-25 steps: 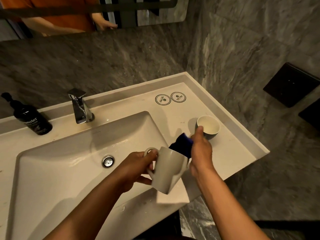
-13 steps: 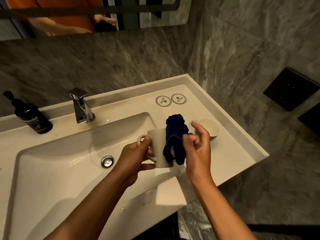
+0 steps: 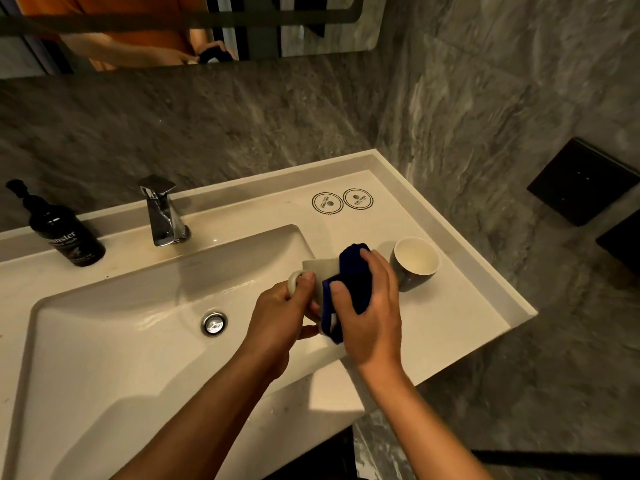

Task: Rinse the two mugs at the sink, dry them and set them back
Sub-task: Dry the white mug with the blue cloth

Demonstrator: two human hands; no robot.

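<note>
My left hand point(image 3: 277, 313) grips the handle of a white mug point(image 3: 320, 270), held over the right edge of the sink basin point(image 3: 104, 341). My right hand point(image 3: 370, 306) presses a dark blue cloth point(image 3: 353, 278) around the mug's side, and the cloth hides most of the mug. A second mug point(image 3: 414, 263), dark grey outside and white inside, stands upright on the white counter point(image 3: 450, 323) just right of my hands.
A chrome faucet point(image 3: 161, 213) rises behind the basin, with a black pump bottle point(image 3: 64, 235) to its left. The drain plug point(image 3: 214, 323) sits mid-basin. Two round printed marks point(image 3: 343, 200) lie on the counter's back right. Grey stone walls close the back and right; the counter ends at the right edge.
The mug turned from tilted with its base toward me to nearly level. The blue cloth came out over the mug, and my right hand now wraps it around the mug's side.
</note>
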